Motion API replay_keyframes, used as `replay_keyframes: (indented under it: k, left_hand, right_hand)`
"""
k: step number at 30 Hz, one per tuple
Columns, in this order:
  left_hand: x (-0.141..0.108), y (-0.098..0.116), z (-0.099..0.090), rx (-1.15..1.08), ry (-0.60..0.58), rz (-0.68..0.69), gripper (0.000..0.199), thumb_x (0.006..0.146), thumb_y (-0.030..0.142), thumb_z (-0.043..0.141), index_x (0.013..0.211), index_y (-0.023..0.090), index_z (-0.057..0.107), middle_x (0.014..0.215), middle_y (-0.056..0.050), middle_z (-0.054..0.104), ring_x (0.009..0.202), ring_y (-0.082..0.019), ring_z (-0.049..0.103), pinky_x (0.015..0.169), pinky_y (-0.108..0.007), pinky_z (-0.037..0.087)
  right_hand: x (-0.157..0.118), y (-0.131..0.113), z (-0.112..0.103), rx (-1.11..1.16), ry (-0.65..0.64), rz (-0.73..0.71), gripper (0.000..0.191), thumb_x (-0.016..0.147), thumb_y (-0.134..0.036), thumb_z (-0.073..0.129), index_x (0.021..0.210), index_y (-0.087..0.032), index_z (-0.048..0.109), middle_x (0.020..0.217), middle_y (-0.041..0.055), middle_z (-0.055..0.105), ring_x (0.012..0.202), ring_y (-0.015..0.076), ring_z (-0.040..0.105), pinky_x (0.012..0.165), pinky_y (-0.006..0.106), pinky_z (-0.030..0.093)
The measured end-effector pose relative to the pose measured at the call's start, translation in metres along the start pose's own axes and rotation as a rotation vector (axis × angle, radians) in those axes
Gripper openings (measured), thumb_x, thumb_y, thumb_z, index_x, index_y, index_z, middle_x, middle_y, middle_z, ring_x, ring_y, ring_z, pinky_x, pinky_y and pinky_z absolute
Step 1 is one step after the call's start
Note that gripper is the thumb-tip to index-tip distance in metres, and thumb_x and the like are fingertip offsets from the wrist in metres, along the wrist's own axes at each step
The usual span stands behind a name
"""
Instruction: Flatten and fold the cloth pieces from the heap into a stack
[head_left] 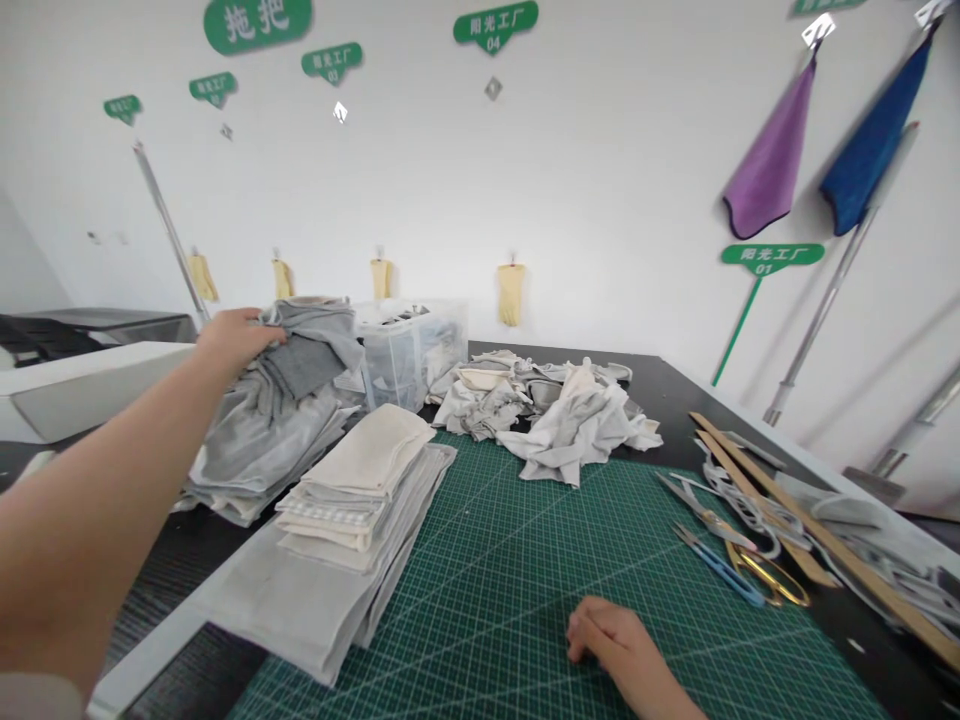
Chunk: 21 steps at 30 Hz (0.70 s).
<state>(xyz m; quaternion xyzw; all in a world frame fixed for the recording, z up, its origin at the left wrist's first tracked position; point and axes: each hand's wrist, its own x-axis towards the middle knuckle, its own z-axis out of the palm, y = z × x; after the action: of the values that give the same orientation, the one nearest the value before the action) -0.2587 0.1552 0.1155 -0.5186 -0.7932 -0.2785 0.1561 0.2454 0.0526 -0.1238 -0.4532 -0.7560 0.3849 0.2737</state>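
Note:
My left hand (241, 337) reaches out at the left and grips the edge of grey cloth (304, 350) on top of a tall fabric pile (255, 450). Fingers are bent over the cloth; the thumb lies against it. My right hand (604, 635) rests loosely curled on the green cutting mat (495, 560), with its fingers folded in and no object showing in them. Between the hands lies a stack of folded cream and grey cloths (360, 460) on top of larger flat grey pieces (292, 600).
A clear plastic box (409, 360) stands behind the stacks. Crumpled fabric scraps (570, 415) lie at the mat's far edge. To the right are grey scissors (705, 510), blue-handled scissors (720, 565) and wooden strips (772, 500). A white box (97, 385) sits far left.

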Motion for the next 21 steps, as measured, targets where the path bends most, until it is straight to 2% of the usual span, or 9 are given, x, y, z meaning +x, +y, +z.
replay_keyframes:
  k: [3, 5, 7, 10, 13, 16, 21]
  left_hand:
    - [-0.013, 0.001, -0.018, 0.279, 0.105, 0.052, 0.047, 0.074, 0.040, 0.039, 0.104, 0.005, 0.046, 0.105, -0.010, 0.044, 0.096, -0.029, 0.039, 0.074, -0.044, 0.032]
    - [-0.034, -0.006, -0.012, 0.391, 0.139, 0.141, 0.039, 0.078, 0.033, 0.033, 0.108, 0.009, 0.043, 0.115, -0.012, 0.034, 0.097, -0.031, 0.038, 0.072, -0.045, 0.033]
    - [-0.061, -0.019, 0.007, 0.494, 0.077, 0.206, 0.035, 0.078, 0.025, 0.031, 0.109, 0.013, 0.043, 0.122, -0.013, 0.025, 0.096, -0.031, 0.039, 0.070, -0.044, 0.034]
    - [-0.100, -0.046, 0.048, 0.615, -0.242, 0.205, 0.032, 0.076, 0.016, 0.030, 0.102, 0.018, 0.049, 0.112, -0.013, 0.036, 0.086, -0.029, 0.046, 0.064, -0.043, 0.037]
    - [-0.124, -0.068, 0.077, 0.636, -0.281, 0.149, 0.034, 0.076, 0.015, 0.026, 0.100, 0.016, 0.051, 0.104, -0.016, 0.040, 0.080, -0.029, 0.048, 0.059, -0.040, 0.038]
    - [-0.125, -0.077, 0.082, 0.601, -0.308, 0.111, 0.036, 0.075, 0.017, 0.027, 0.105, 0.019, 0.048, 0.112, -0.016, 0.033, 0.085, -0.030, 0.046, 0.060, -0.040, 0.038]
    - [-0.107, -0.081, 0.071, 0.501, -0.419, 0.129, 0.032, 0.066, 0.023, 0.044, 0.097, 0.024, 0.054, 0.127, -0.008, 0.021, 0.097, -0.031, 0.039, 0.069, -0.041, 0.037]
  right_hand:
    - [0.001, 0.003, 0.002, 0.005, -0.012, 0.006, 0.046, 0.078, -0.041, 0.033, 0.051, -0.017, 0.062, 0.061, 0.0028, 0.055, 0.061, 0.0121, 0.052, 0.061, 0.024, 0.039]
    - [0.002, 0.006, 0.003, 0.006, -0.020, 0.009, 0.046, 0.078, -0.042, 0.033, 0.051, -0.017, 0.062, 0.062, 0.0028, 0.055, 0.061, 0.0122, 0.052, 0.060, 0.024, 0.039]
    - [0.002, 0.008, 0.004, 0.008, -0.025, 0.010, 0.046, 0.078, -0.042, 0.032, 0.051, -0.017, 0.061, 0.063, 0.0028, 0.055, 0.062, 0.0125, 0.052, 0.060, 0.024, 0.039]
    - [0.002, 0.008, 0.003, 0.004, -0.031, 0.006, 0.046, 0.078, -0.042, 0.032, 0.051, -0.018, 0.061, 0.063, 0.0027, 0.055, 0.063, 0.0126, 0.052, 0.061, 0.024, 0.039]
    - [0.001, 0.006, 0.003, 0.000, -0.036, -0.001, 0.046, 0.078, -0.042, 0.032, 0.052, -0.018, 0.062, 0.064, 0.0027, 0.055, 0.063, 0.0127, 0.052, 0.062, 0.025, 0.039]
    - [0.001, 0.005, 0.003, -0.001, -0.034, -0.002, 0.046, 0.078, -0.042, 0.032, 0.052, -0.018, 0.061, 0.064, 0.0025, 0.055, 0.063, 0.0127, 0.052, 0.062, 0.025, 0.039]
    - [0.000, 0.004, 0.002, 0.025, -0.035, 0.003, 0.045, 0.078, -0.041, 0.033, 0.051, -0.018, 0.061, 0.064, 0.0029, 0.055, 0.063, 0.0129, 0.052, 0.061, 0.025, 0.039]
